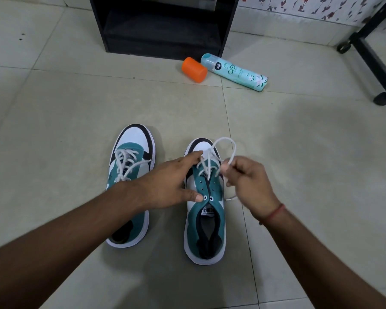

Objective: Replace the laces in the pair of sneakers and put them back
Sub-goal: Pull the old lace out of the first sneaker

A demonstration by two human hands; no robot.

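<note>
Two teal, white and black sneakers stand side by side on the tiled floor [299, 152], toes pointing away from the person. The right sneaker [204, 204] serves as the landmark. The left sneaker [130, 175] sits just to its left, apart from it, with a white lace [125, 163] threaded loosely through its eyelets.

The left hand [165, 181] lies over the left side of the right sneaker with fingers spread and fairly straight: the fingertips reach the front of the lacing near the toe cap, and the thumb [195, 196] presses beside the rear eyelets. The right hand [250, 181] hovers just right of the same sneaker, fingers curled, pinching the white shoelace [225, 141] between thumb and forefinger. That shoelace rises in a loop above the toe of the right sneaker and crosses only the front eyelets; the rear eyelets stand open. One lace tip [230, 199] lies on the floor, just right of the sneaker. A red thread band [274, 214] circles the right wrist.

Well beyond the right sneaker, an orange cap [194, 69] lies on its side, touching the top of a teal spray can [234, 72] that also lies flat. Behind these stands a black shelf unit [163, 25]. Far to the right is a black wheeled frame [370, 52].
</note>
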